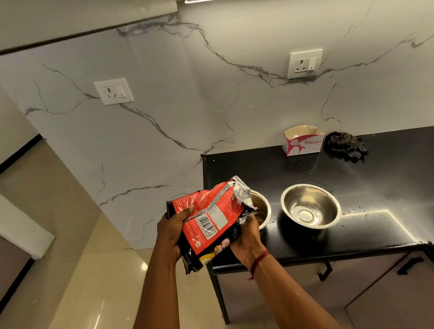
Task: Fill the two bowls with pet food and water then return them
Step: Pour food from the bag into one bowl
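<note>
Food bag [209,222]: red and black, tilted, torn mouth over the first bowl [263,208].
Left hand [175,229]: fingers [188,211] curled round the bag's lower end.
Right hand [247,235]: grips the bag from beneath, near the mouth.
First bowl: steel, on the black desk [375,181], brown kibble inside.
Second bowl [311,206]: steel, just right of the first.
Cardboard box [302,141] and dark cloth [345,145]: at the wall.

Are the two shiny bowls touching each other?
Apart. The head view shows a strip of black counter between the left bowl, partly under the food bag, and the right bowl.
</note>
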